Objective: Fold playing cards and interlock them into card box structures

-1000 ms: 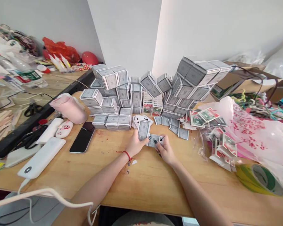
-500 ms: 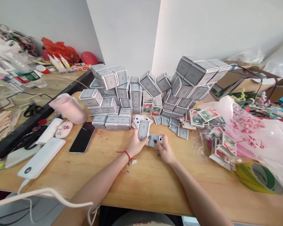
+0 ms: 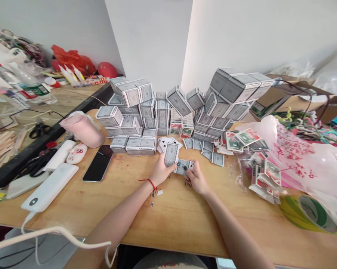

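My left hand [image 3: 160, 172] is closed round a stack of grey-backed playing cards [image 3: 171, 154], held upright on its edge. My right hand [image 3: 195, 178] pinches a second bunch of cards [image 3: 183, 166] lying flat and fanned beside the first. Both hands rest on the wooden table [image 3: 174, 213], just in front of several loose face-up cards [image 3: 168, 142]. Behind them rises a wall of stacked grey card decks [image 3: 146, 112], with a taller heap of decks [image 3: 230, 97] at the right.
A black phone [image 3: 98, 163], a white power bank [image 3: 49, 186] with cable, and a pink pouch [image 3: 83, 129] lie at the left. Green-and-red card boxes [image 3: 241, 138] and a pink plastic bag [image 3: 300, 157] sit at the right, with a tape roll [image 3: 308, 213].
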The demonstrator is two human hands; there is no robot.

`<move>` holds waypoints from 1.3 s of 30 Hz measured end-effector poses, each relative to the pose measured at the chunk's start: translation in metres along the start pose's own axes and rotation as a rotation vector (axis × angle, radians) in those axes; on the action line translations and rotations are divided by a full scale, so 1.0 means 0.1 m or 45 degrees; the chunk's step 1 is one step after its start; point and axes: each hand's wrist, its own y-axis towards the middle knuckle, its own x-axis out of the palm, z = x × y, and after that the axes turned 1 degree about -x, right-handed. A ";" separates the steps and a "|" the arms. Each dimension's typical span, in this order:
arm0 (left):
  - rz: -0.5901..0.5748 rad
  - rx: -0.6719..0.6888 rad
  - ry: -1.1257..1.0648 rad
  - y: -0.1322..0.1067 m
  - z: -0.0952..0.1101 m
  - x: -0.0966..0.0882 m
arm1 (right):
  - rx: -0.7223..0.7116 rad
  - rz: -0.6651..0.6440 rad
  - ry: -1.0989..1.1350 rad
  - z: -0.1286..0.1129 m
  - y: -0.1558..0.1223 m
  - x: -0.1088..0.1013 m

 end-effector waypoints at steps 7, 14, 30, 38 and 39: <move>-0.027 -0.011 -0.351 0.07 -0.03 -0.03 | 0.064 0.009 0.129 -0.09 0.08 -0.10; -0.529 -0.348 -0.645 -0.02 0.00 -0.14 | 0.000 0.086 0.077 -0.08 0.07 -0.08; -0.506 -0.296 -0.606 -0.08 0.07 -0.04 | 0.122 0.188 0.439 -0.07 0.10 -0.10; -0.436 -0.234 -0.595 -0.09 0.03 -0.03 | 0.199 -0.188 0.804 -0.31 0.02 0.09; -0.424 -0.226 -0.588 -0.09 0.03 -0.02 | 0.187 -0.160 0.775 -0.33 0.01 0.12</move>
